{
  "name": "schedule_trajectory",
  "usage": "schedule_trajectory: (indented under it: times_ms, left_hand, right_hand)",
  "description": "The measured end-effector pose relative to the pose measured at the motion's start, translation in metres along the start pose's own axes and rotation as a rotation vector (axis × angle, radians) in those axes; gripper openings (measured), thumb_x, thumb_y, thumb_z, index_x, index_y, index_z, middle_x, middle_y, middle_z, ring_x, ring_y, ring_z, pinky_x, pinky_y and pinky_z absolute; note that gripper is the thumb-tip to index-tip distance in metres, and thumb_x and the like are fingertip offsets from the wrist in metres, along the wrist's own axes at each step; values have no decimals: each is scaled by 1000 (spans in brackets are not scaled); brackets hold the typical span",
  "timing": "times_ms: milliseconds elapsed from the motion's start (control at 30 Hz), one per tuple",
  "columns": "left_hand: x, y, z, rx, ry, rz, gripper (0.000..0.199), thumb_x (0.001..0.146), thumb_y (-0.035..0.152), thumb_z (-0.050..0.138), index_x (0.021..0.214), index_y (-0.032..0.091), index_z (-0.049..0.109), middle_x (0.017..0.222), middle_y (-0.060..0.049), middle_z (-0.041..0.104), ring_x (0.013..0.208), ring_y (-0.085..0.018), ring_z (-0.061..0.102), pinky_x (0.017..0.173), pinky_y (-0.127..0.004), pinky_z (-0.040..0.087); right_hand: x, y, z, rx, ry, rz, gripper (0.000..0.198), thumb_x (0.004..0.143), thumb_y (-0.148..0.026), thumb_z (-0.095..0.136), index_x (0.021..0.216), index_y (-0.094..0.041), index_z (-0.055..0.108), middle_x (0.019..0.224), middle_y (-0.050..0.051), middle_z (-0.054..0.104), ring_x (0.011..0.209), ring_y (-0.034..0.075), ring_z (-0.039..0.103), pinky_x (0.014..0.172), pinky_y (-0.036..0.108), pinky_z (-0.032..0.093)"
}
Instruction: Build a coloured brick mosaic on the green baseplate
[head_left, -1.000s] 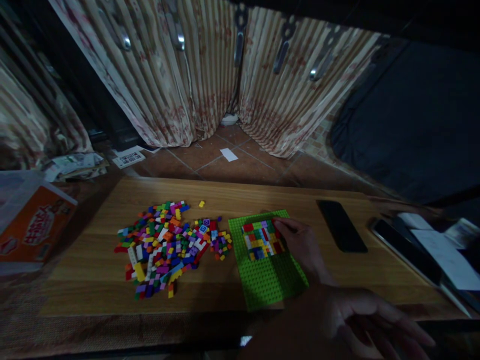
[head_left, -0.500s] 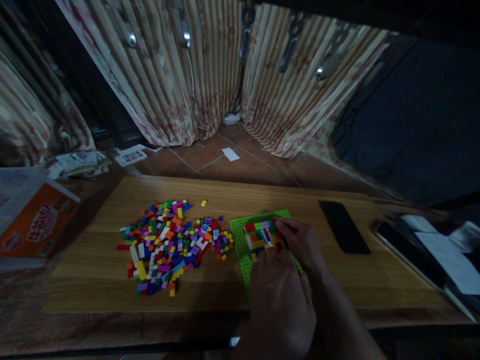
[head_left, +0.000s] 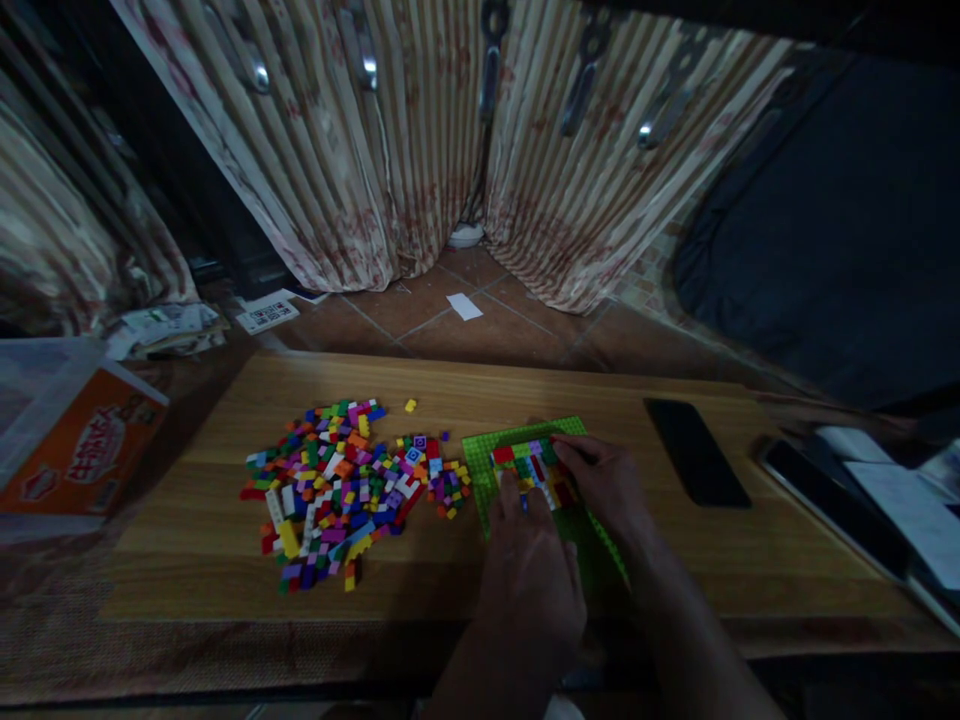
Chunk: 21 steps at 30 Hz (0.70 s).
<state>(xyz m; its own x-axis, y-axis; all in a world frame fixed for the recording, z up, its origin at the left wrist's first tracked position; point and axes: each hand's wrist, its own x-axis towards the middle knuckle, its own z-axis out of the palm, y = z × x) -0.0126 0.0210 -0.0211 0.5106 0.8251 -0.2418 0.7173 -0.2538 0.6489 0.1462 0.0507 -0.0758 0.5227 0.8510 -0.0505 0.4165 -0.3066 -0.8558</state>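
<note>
Partly under left grip (head_left: pixel 534 568), beside right grip (head_left: pixel 609 486), brick build (head_left: pixel 541 463), cannot tell what either holds.

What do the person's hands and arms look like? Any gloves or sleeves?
The left hand and right hand wear no gloves. The visible left forearm and right forearm have no sleeves. It's too dim to make out small markings or rings.

On the orange panel (head_left: pixel 69 458) of the clear box (head_left: pixel 46 375), we see large Chinese characters (head_left: pixel 96 457); the last two look like 达人, the others blur. We find the badge (head_left: pixel 39 485) beside them illegible. On a floor sheet (head_left: pixel 268 314), we spot a QR-like code.
</note>
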Motion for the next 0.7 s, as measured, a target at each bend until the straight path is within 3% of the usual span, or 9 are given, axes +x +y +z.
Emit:
schedule_trajectory:
  times_ms: [367,600,700]
  left_hand:
    - [6,-1,3,5,44,-50,55,85,23,43,136,3,40,145,-22,38,133,-33,39,109,-44,35]
    - [8,-6,13,-68,51,2,58,83,24,47,139,8,40,154,-18,25,144,-34,20,116,-48,26]
    - [6,-3,18,-98,70,10,61,82,26,50,139,9,39,156,-19,21,145,-37,13,116,-55,21]
  right_hand:
    - [-11,-7,7,-90,58,-62,35,82,-41,52,96,-17,73,96,9,74,87,22,68,81,36,51]
    - [-7,-5,-1,-324,113,-32,42,86,-44,44,100,-15,71,92,12,72,81,25,67,75,38,51]
    - [-5,-3,-1,-372,162,-90,47,87,-48,43,110,-14,67,99,14,70,85,26,65,78,41,50]
